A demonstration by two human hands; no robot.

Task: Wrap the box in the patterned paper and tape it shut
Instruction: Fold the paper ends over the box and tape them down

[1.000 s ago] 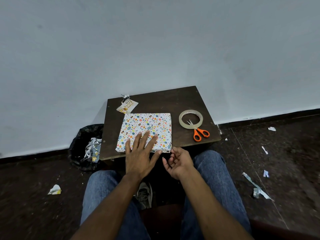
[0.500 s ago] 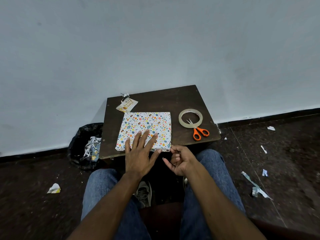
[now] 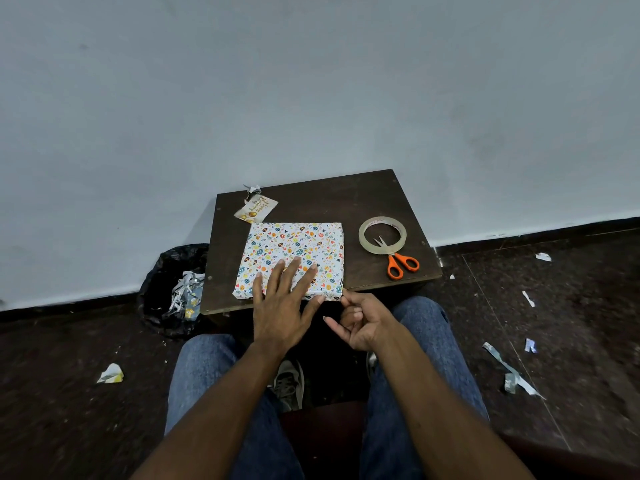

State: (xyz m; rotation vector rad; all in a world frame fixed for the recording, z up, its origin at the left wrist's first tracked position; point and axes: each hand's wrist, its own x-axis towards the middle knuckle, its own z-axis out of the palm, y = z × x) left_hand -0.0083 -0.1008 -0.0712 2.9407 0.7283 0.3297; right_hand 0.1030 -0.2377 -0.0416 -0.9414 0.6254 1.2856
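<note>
Wrapped box (image 3: 294, 258) on desk (image 3: 363, 202): left hand (image 3: 280, 306) flat on top, fingers straight. Right hand (image 3: 363, 323) at box's 5 o'clock corner, fingers curled; grasp unclear.

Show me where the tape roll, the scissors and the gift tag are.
tape roll (image 3: 364, 240), head view, left side of the ring
scissors (image 3: 401, 264), head view, orange handles
gift tag (image 3: 256, 208), head view, middle of the card
</note>
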